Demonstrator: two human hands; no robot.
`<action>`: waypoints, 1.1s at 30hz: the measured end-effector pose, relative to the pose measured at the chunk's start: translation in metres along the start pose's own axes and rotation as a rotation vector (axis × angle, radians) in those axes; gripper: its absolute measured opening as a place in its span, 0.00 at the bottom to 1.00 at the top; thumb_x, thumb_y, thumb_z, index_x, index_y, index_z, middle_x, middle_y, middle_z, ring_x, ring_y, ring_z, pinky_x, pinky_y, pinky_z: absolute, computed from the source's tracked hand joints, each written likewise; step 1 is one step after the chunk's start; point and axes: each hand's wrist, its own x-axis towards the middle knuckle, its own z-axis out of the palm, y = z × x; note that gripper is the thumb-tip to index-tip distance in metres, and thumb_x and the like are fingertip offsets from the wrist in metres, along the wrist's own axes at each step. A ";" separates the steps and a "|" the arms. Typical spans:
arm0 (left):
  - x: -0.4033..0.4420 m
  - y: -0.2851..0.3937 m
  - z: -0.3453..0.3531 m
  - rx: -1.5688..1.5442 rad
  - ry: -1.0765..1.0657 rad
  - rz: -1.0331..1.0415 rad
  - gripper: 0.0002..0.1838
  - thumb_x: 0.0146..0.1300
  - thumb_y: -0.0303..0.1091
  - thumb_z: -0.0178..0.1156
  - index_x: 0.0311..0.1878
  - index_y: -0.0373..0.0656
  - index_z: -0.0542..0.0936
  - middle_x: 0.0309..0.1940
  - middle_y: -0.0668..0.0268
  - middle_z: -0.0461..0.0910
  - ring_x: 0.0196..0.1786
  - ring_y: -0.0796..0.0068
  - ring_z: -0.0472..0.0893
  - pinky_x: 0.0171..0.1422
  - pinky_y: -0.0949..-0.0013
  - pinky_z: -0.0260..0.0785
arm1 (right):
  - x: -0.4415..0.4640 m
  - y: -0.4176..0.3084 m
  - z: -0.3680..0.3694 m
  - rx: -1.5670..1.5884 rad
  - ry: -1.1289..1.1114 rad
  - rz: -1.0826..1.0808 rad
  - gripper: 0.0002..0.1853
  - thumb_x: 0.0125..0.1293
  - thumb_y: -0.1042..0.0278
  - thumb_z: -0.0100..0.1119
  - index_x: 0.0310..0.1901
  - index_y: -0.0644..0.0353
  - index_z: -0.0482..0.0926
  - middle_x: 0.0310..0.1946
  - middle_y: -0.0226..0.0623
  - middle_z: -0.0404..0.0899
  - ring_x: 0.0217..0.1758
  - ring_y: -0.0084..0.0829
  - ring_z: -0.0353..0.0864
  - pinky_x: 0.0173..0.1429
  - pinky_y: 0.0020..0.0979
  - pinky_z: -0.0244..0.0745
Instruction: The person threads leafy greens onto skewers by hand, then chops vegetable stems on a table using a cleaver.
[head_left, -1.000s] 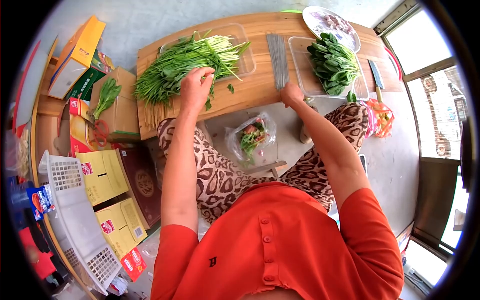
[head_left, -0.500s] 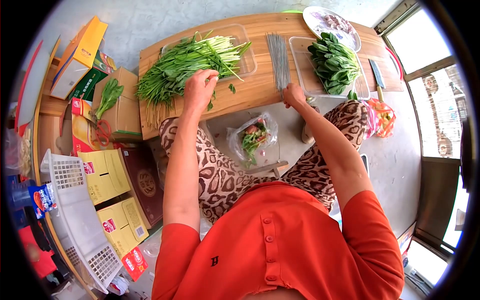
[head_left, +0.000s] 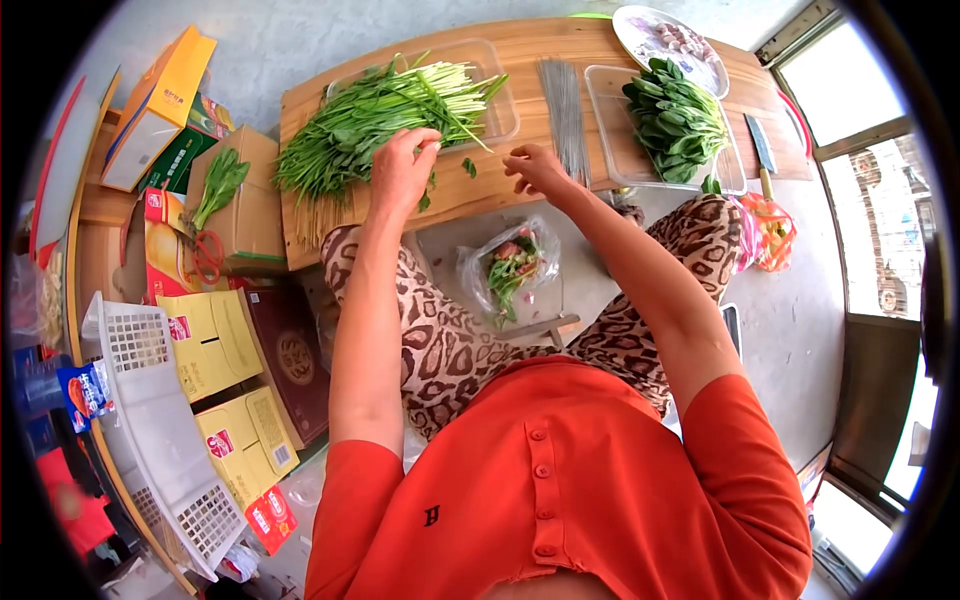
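Observation:
My left hand [head_left: 402, 172] is over the near edge of the long green chives [head_left: 350, 135], fingers bent in a pinch; whatever they hold is hidden. Small dark leaves show beside this hand. To its right, my right hand [head_left: 538, 170] hovers above the wooden table [head_left: 545, 205] with curled fingers pointing left. Anything thin between them is too small to make out. The chives spill out of a clear plastic tray [head_left: 508, 110]. Just right of my right hand lies a bundle of thin metal skewers [head_left: 565, 115].
Leafy greens [head_left: 675, 125] fill a second clear tray [head_left: 605, 150]. Behind it is a plate [head_left: 635, 40] with pale pieces; a knife [head_left: 760, 148] lies at right. Below the table sits a plastic bag [head_left: 545, 255] of scraps. Cartons [head_left: 215, 345] and a white basket [head_left: 150, 420] are at left.
My right hand has left the near end of the skewers and moved left toward my left hand. My left hand has stayed almost in place by the chives.

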 end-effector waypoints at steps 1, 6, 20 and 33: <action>0.000 -0.001 0.000 0.003 0.001 -0.003 0.09 0.58 0.33 0.61 0.41 0.42 0.83 0.33 0.60 0.81 0.34 0.63 0.81 0.42 0.64 0.72 | 0.003 -0.002 0.005 0.001 -0.004 0.001 0.23 0.63 0.56 0.61 0.51 0.67 0.74 0.34 0.39 0.82 0.27 0.27 0.81 0.29 0.28 0.73; 0.001 -0.005 0.001 -0.013 0.016 0.008 0.09 0.59 0.33 0.61 0.41 0.42 0.83 0.34 0.60 0.81 0.35 0.62 0.81 0.43 0.64 0.72 | 0.024 -0.001 0.016 0.187 -0.091 0.058 0.16 0.66 0.61 0.57 0.47 0.65 0.75 0.35 0.38 0.83 0.26 0.26 0.80 0.26 0.25 0.69; 0.006 0.006 0.014 0.059 -0.022 0.074 0.08 0.60 0.32 0.59 0.41 0.43 0.83 0.36 0.60 0.80 0.38 0.59 0.80 0.44 0.62 0.71 | 0.028 -0.009 0.016 0.394 -0.095 0.174 0.12 0.68 0.65 0.55 0.47 0.62 0.73 0.36 0.42 0.83 0.24 0.27 0.78 0.23 0.25 0.65; 0.009 0.013 0.019 0.225 0.092 0.261 0.12 0.57 0.31 0.62 0.46 0.49 0.82 0.45 0.67 0.79 0.48 0.63 0.77 0.49 0.63 0.70 | 0.001 -0.027 0.010 0.293 -0.106 -0.098 0.07 0.68 0.64 0.57 0.37 0.57 0.76 0.31 0.34 0.83 0.24 0.20 0.77 0.28 0.21 0.67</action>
